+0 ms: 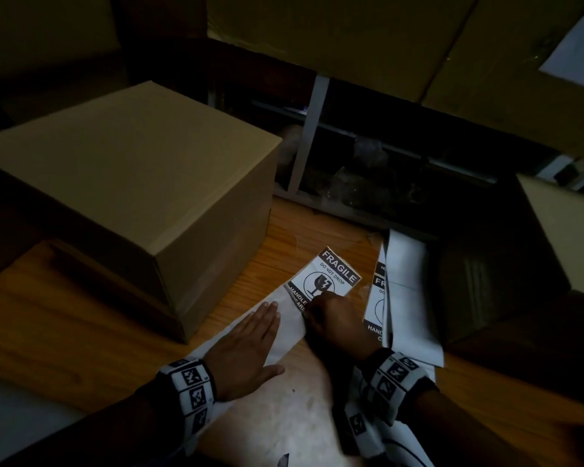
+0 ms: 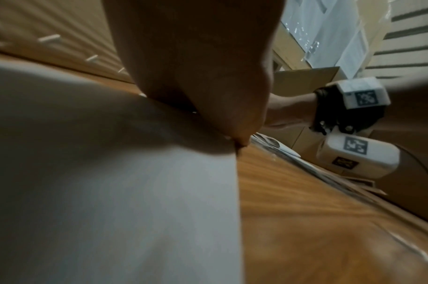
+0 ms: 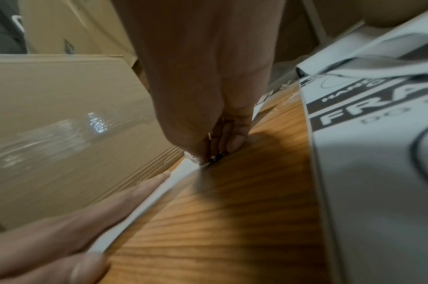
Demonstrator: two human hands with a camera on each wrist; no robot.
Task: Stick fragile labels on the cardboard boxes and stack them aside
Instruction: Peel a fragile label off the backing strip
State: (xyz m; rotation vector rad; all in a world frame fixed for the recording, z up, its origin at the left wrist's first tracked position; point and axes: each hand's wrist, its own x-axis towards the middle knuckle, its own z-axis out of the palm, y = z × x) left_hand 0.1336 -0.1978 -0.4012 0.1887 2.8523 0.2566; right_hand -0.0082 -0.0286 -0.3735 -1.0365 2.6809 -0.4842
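Fragile label (image 1: 327, 281) lies on tabletop (image 1: 81, 325) right of cardboard box (image 1: 132, 183); my right hand (image 1: 338, 323) pinches its near edge. My left hand (image 1: 246, 352) presses backing strip (image 1: 285, 328) flat, fingers straight. More label sheets (image 1: 402, 298) further right.

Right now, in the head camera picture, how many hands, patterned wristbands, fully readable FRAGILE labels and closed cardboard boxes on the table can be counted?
Hands: 2, left hand, right hand
Wristbands: 2, left wristband, right wristband
FRAGILE label: 1
Closed cardboard box: 1
Total: 6
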